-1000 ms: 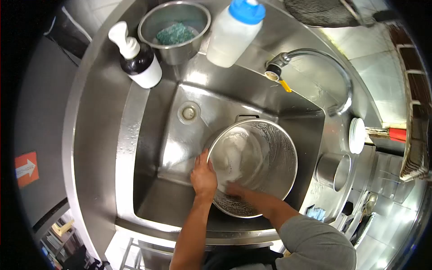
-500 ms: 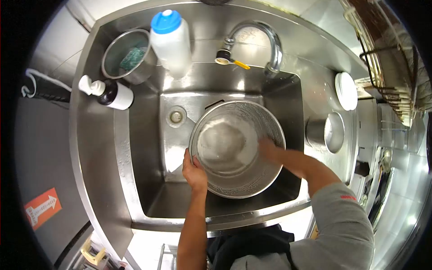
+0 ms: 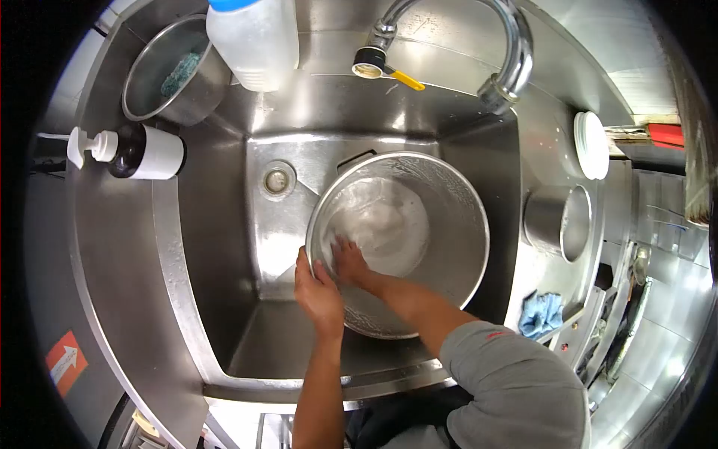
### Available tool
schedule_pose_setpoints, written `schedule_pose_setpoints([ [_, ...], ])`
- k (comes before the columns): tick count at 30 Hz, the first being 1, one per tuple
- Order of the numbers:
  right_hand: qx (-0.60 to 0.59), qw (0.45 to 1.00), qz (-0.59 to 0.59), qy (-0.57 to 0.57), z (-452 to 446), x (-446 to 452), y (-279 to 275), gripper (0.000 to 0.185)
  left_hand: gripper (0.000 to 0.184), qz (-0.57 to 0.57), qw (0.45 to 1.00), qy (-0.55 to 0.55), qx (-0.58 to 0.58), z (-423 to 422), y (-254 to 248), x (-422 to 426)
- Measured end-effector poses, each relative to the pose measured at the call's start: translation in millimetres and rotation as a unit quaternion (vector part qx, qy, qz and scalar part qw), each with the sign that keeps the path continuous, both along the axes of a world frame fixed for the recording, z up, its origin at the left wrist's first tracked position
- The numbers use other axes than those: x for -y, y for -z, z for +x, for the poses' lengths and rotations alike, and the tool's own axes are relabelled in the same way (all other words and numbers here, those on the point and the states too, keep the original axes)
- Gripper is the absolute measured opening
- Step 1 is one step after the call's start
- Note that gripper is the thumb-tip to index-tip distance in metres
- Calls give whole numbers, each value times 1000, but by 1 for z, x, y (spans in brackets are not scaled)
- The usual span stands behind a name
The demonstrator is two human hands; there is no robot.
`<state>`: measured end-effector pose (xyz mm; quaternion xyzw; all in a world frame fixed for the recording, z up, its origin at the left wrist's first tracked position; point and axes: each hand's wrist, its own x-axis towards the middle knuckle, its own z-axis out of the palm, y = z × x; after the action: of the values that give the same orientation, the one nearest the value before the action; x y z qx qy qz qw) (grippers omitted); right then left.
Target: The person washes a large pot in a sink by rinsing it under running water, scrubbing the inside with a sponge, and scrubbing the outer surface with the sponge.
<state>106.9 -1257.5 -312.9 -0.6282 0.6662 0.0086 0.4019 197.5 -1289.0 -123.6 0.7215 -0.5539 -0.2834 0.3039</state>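
A large round metal pot (image 3: 449,254) with a dark handle rests in the sink, tilted so its mouth faces me. Whitish, foamy water (image 3: 389,224) lies inside it. My left hand (image 3: 320,295) grips the pot's left rim, thumb inside and fingers outside. Inside the pot, my right hand (image 3: 350,262) is at the left inner wall close to my left hand, its fingers stretched out and slightly blurred. Nothing shows in it, though its palm side is hidden.
The steel sink (image 3: 213,247) has a drain (image 3: 277,180) at left. Around it stand a pump bottle (image 3: 153,152), a metal container (image 3: 134,93) with a green scouring pad (image 3: 180,74), a white jug (image 3: 258,45), a faucet (image 3: 516,52), a metal pot (image 3: 542,221), white lids (image 3: 592,146) and a blue cloth (image 3: 540,314).
My right hand has swept from the pot's right inner wall to its left. My left hand keeps its hold on the rim. The view has moved closer to the sink.
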Motion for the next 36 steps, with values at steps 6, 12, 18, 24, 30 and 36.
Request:
schedule_pose_setpoints([
  [6,-283,858,293,-313,-199,-27,-51,52,36,48,995,-11,-89,2,2,1],
  [12,-246,882,274,-294,-191,-69,-84,56,40,18,998,35,-48,1,0,15],
  [18,78,934,267,-225,-157,-63,-202,62,43,-16,975,216,-54,14,16,97],
  [24,-457,739,-167,-465,-187,3,-228,40,52,81,937,333,75,1,-26,140],
  [30,157,951,239,-115,-77,-90,-267,62,45,173,982,56,41,35,-17,30],
  [36,-193,823,254,-471,-166,1,-231,61,43,207,976,15,71,29,-17,4],
])
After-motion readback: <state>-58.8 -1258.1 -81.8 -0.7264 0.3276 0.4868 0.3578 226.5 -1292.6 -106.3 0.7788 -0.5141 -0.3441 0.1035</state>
